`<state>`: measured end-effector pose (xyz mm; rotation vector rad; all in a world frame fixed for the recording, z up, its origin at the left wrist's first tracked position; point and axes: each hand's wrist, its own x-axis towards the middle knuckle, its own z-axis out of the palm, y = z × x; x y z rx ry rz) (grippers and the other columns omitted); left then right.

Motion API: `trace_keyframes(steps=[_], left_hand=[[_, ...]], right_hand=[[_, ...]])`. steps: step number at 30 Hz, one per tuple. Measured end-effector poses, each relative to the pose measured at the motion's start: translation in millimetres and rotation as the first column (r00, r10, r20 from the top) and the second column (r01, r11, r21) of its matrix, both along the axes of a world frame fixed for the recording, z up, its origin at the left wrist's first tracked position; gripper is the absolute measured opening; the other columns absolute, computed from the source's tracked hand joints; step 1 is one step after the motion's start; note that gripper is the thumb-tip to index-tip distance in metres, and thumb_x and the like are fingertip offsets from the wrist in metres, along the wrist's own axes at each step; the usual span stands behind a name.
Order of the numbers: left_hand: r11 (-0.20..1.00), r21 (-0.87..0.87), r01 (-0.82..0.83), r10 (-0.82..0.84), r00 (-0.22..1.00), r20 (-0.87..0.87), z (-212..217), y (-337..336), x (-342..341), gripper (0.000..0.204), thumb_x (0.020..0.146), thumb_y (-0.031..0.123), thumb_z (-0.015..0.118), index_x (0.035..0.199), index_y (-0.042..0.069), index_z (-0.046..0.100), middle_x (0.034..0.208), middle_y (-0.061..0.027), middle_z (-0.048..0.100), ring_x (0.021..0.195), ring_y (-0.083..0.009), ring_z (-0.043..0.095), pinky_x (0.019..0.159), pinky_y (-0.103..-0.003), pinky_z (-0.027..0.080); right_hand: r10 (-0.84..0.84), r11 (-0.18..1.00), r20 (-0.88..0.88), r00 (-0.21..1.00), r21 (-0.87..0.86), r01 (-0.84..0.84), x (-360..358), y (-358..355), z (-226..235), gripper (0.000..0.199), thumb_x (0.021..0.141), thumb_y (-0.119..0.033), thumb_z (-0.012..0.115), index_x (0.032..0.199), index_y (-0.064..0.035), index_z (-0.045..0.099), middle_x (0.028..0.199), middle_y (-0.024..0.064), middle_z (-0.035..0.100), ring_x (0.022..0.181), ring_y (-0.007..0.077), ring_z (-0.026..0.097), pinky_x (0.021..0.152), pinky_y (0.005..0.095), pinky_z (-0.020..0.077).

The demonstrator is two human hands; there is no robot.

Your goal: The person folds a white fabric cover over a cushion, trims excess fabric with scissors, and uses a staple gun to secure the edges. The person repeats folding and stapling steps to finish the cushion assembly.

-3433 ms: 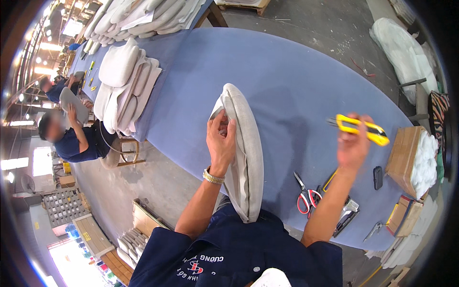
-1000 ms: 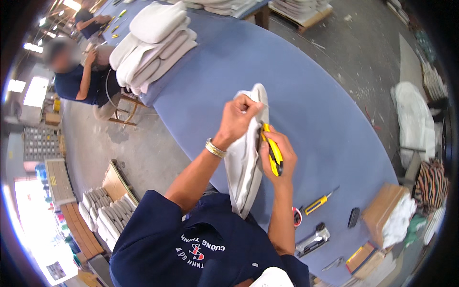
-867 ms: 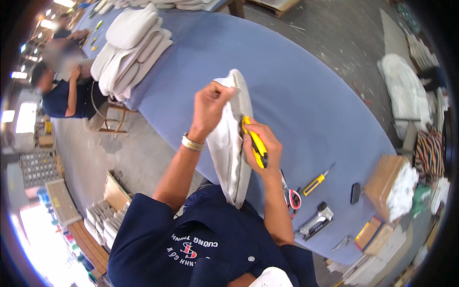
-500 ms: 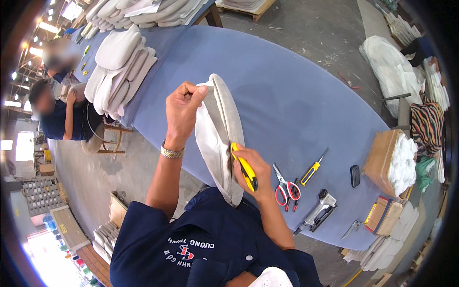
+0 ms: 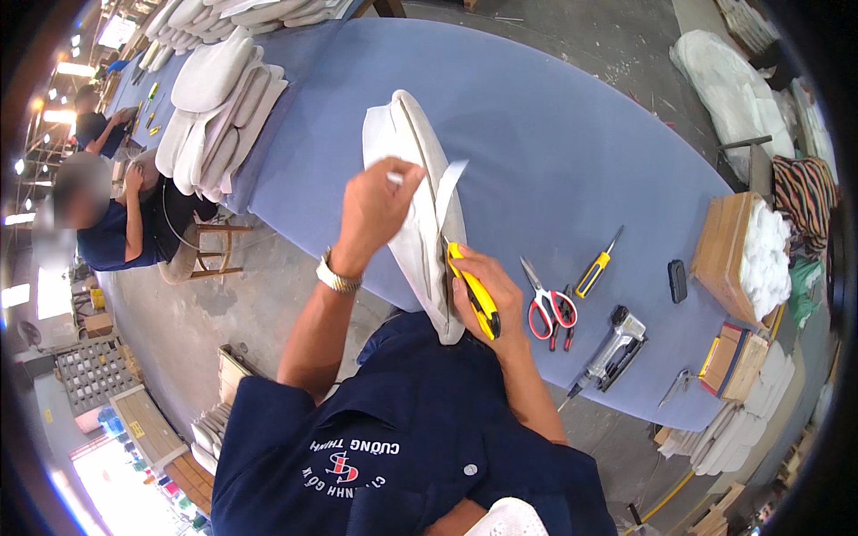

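A padded seat cushion in light grey and white fabric stands on edge across the blue table, its lower end against my shirt. Along its seam a narrow pale strip of fabric sticks up. My right hand is wrapped round a yellow and black utility knife, with its blade tip at the seam. My left hand is closed in a pinch in front of the cushion's white side. A small white bit shows at its fingers, too blurred to name.
On the blue table to the right lie red-handled scissors, a yellow screwdriver, a staple gun and a black case. A carton of white stuffing stands beyond. Stacked cushions and seated co-workers are at left.
My left hand has left the cushion's upper edge and come down toward me. The knife has moved slightly right along the seam, and a pale strip now stands out there.
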<state>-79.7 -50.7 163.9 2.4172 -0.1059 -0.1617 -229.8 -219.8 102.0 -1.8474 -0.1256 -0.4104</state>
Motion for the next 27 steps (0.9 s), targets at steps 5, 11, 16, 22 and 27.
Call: trace_keyframes(steps=[5,11,16,22,27], left_hand=[[0.985,0.081,0.151,-0.165,0.964,0.207,-42.9,-2.3,-47.3,0.037,0.087,0.037,0.083,0.091,0.003,0.071,0.088,-0.0113,0.071,0.073,-0.0260,0.070,0.066,-0.038,0.054],[0.931,0.236,0.278,-0.333,0.912,0.241,-42.4,-12.5,-34.8,0.016,0.091,0.023,0.074,0.087,0.008,0.070,0.085,-0.0094,0.069,0.079,-0.0340,0.068,0.068,-0.043,0.054],[0.946,-0.205,0.250,-0.236,0.968,0.090,-56.6,-18.2,-32.1,0.019,0.094,0.020,0.074,0.087,0.003,0.069,0.081,-0.0066,0.074,0.069,-0.0181,0.062,0.065,-0.035,0.050],[0.772,-0.636,0.019,-0.183,0.964,-0.193,-73.9,-10.2,-22.8,0.018,0.097,0.017,0.072,0.085,0.006,0.067,0.085,-0.0013,0.074,0.067,-0.0044,0.046,0.063,-0.023,0.041],[0.607,-0.790,-0.091,-0.203,0.943,-0.264,-80.2,-8.5,-19.6,0.020,0.097,0.013,0.072,0.081,0.011,0.060,0.088,-0.0046,0.075,0.066,-0.0051,0.042,0.063,-0.021,0.039]], right_hand=[[0.045,0.999,0.002,0.999,-0.005,-0.045,-1.3,1.8,1.7,0.027,0.087,0.000,0.072,0.113,-0.0028,0.070,0.123,0.0196,0.073,0.106,0.0333,0.073,0.092,0.0369,0.0566],[0.052,0.998,0.023,0.998,-0.021,-0.051,0.6,0.1,0.7,0.025,0.089,-0.001,0.070,0.114,-0.0022,0.071,0.117,0.0195,0.074,0.107,0.0317,0.073,0.092,0.0366,0.0564],[0.025,0.999,0.040,0.999,-0.045,-0.023,-2.7,-4.3,-0.9,0.024,0.090,-0.001,0.069,0.113,-0.0021,0.071,0.115,0.0198,0.075,0.107,0.0300,0.074,0.091,0.0358,0.0562],[0.019,1.000,0.035,0.999,0.003,-0.019,-24.9,-5.9,-4.2,0.024,0.088,0.000,0.069,0.112,-0.0012,0.072,0.113,0.0188,0.075,0.106,0.0283,0.074,0.090,0.0350,0.0562],[0.002,1.000,0.073,0.997,0.009,-0.003,-45.9,-2.7,-7.9,0.022,0.088,0.000,0.068,0.110,-0.0004,0.072,0.110,0.0184,0.076,0.106,0.0288,0.075,0.087,0.0346,0.0571]])
